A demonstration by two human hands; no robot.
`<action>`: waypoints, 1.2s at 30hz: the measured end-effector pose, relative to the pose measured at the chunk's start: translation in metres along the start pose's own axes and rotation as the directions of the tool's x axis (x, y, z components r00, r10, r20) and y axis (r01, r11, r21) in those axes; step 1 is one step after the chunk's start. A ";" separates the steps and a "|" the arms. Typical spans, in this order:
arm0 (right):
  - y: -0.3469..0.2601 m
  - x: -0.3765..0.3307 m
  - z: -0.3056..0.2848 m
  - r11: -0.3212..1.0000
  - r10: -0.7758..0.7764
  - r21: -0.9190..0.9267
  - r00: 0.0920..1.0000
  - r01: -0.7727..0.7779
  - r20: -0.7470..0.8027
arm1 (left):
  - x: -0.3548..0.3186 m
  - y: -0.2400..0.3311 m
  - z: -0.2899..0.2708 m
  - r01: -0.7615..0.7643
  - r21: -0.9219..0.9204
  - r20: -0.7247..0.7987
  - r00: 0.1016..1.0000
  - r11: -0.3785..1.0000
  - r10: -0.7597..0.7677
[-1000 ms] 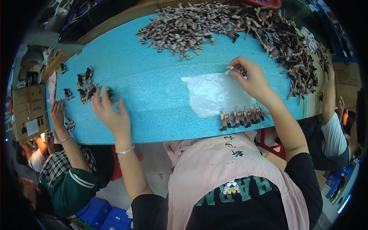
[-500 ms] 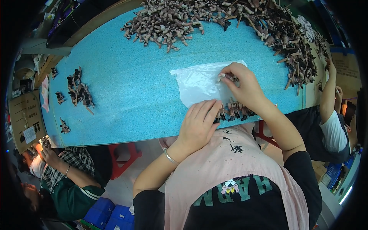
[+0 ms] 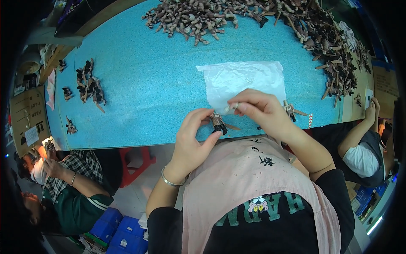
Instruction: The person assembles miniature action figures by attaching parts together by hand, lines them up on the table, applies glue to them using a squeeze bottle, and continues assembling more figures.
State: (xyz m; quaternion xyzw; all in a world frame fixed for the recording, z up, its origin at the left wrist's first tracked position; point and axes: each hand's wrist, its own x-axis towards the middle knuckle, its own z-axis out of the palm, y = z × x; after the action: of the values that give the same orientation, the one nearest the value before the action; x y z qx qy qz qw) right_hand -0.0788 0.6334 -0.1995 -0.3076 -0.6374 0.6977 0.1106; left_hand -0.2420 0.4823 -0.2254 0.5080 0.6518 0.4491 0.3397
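Observation:
My left hand (image 3: 192, 142) pinches a small brown and black figurine (image 3: 219, 122) just above the near edge of the blue table (image 3: 148, 84). My right hand (image 3: 260, 111) is closed on a thin pale piece (image 3: 231, 108) right beside the figurine's top. A white plastic sheet (image 3: 243, 80) lies flat on the table behind both hands. Another small figurine (image 3: 291, 111) lies on the table to the right of my right hand.
A long heap of brown figurines (image 3: 270, 19) runs along the far side and curves down the right. A small cluster (image 3: 89, 84) sits at the left. One person in a plaid top (image 3: 74, 178) sits lower left, another's arm (image 3: 361, 139) at the right. Blue crates (image 3: 114, 233) stand below.
My left hand came from the cluster at the far left to the near table edge and picked up one figurine. My right hand moved off the plastic sheet to meet it.

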 end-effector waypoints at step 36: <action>0.018 -0.005 0.030 0.987 0.082 -0.144 0.995 -0.073 0.060 | 0.005 -0.020 0.001 0.054 -0.151 -0.005 0.998 0.987 -0.055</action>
State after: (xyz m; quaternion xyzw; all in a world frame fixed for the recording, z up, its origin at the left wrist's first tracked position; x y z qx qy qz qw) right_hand -0.0873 0.6031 -0.2149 -0.3162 -0.6763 0.6641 0.0401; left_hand -0.2495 0.4862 -0.2439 0.4609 0.6312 0.4898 0.3863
